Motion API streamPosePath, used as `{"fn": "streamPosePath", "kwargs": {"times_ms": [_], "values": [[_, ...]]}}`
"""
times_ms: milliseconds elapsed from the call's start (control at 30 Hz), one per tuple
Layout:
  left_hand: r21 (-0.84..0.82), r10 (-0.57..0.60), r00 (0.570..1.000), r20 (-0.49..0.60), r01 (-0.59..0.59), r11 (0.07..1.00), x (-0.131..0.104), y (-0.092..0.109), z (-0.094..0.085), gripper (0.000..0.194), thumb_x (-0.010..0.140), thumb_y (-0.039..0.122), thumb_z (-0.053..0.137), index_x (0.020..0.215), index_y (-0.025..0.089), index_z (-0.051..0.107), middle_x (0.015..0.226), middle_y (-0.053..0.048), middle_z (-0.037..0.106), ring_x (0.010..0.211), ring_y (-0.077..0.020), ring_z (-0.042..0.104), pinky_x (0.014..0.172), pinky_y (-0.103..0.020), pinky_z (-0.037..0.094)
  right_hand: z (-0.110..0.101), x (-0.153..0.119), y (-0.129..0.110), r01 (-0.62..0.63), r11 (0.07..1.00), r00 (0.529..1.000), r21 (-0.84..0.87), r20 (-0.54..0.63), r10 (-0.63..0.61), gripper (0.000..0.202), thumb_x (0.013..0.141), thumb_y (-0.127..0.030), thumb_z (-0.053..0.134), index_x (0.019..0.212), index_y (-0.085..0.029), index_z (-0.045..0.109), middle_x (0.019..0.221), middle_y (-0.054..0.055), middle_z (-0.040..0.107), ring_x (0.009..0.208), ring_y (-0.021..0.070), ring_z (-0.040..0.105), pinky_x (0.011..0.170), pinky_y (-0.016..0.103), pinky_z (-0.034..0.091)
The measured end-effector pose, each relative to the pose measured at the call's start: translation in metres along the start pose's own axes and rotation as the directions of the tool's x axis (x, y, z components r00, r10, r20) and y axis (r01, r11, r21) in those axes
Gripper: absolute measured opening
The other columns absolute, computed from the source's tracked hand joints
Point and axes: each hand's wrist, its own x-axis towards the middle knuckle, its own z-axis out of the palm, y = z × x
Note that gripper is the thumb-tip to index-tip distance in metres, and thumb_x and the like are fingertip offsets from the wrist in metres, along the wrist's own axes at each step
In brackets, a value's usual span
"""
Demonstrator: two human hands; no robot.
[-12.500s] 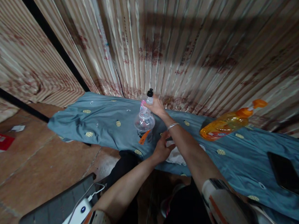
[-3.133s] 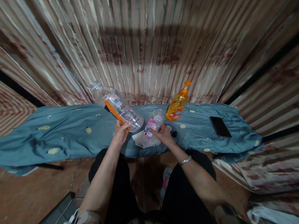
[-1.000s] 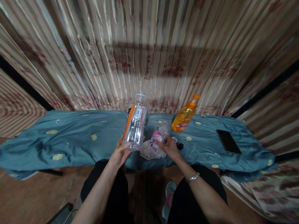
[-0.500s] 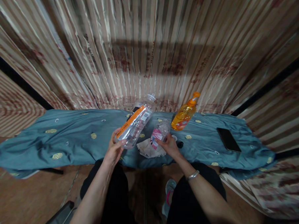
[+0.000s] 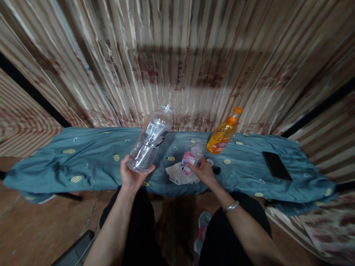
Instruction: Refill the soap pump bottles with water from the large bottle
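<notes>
Right hand (image 5: 203, 171) partly hides small bottle (image 5: 191, 157).

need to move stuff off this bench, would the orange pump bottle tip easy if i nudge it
Probably yes: the orange pump bottle stands tall and narrow on a wrinkled blue cloth, a soft footing. It looks mostly full of liquid, so likely weighty, and its smooth plastic may be slippery.
</notes>
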Motion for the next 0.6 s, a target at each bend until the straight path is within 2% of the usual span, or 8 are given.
{"fn": "streamPosePath", "kwargs": {"times_ms": [167, 333, 467, 600], "values": [[-0.011, -0.054, 0.998, 0.015, 0.054, 0.998, -0.0052, -0.0007, 0.0058, 0.060, 0.072, 0.055, 0.067, 0.121, 0.020, 0.060, 0.109, -0.015, 0.073, 0.093, -0.0341, 0.072, 0.060, -0.038, 0.061, 0.0007, -0.0010, 0.0004, 0.009, 1.000, 1.000, 0.005, 0.004, -0.009, 0.029, 0.093, -0.035, 0.066, 0.115, -0.016, 0.063, 0.107, 0.006, 0.069, 0.091, 0.0210, 0.069, 0.081, 0.042, 0.058], [0.029, -0.082, 0.996, 0.034, 0.081, 0.996, -0.0086, -0.0036, 0.0097, 0.065, 0.077, 0.065, 0.062, 0.125, 0.020, 0.058, 0.112, -0.016, 0.071, 0.090, -0.0311, 0.072, 0.050, -0.028, 0.055, 0.0005, -0.0017, 0.0018, 0.023, 1.000, 1.000, 0.005, 0.006, -0.023, 0.029, 0.093, -0.035, 0.065, 0.116, -0.016, 0.062, 0.106, 0.006, 0.069, 0.090, 0.0205, 0.069, 0.080, 0.042, 0.058], [0.060, -0.028, 1.000, 0.013, 0.027, 0.998, -0.0090, -0.0068, 0.0076, 0.063, 0.072, 0.063, 0.069, 0.118, 0.021, 0.061, 0.109, -0.013, 0.071, 0.088, -0.0294, 0.071, 0.051, -0.030, 0.056, 0.0009, -0.0026, 0.0005, 0.026, 1.000, 1.000, 0.004, 0.002, -0.026, 0.029, 0.093, -0.035, 0.066, 0.116, -0.016, 0.063, 0.106, 0.006, 0.069, 0.089, 0.0203, 0.069, 0.080, 0.041, 0.058], [0.093, 0.045, 0.998, 0.038, -0.048, 0.994, -0.0092, -0.0089, 0.0026, 0.059, 0.067, 0.051, 0.078, 0.117, 0.023, 0.064, 0.110, -0.008, 0.071, 0.087, -0.0265, 0.070, 0.055, -0.033, 0.059, 0.0008, -0.0044, -0.0023, 0.023, 1.000, 1.000, 0.005, -0.013, -0.023, 0.029, 0.093, -0.035, 0.066, 0.115, -0.017, 0.063, 0.106, 0.006, 0.069, 0.090, 0.0204, 0.068, 0.080, 0.041, 0.058]]}}
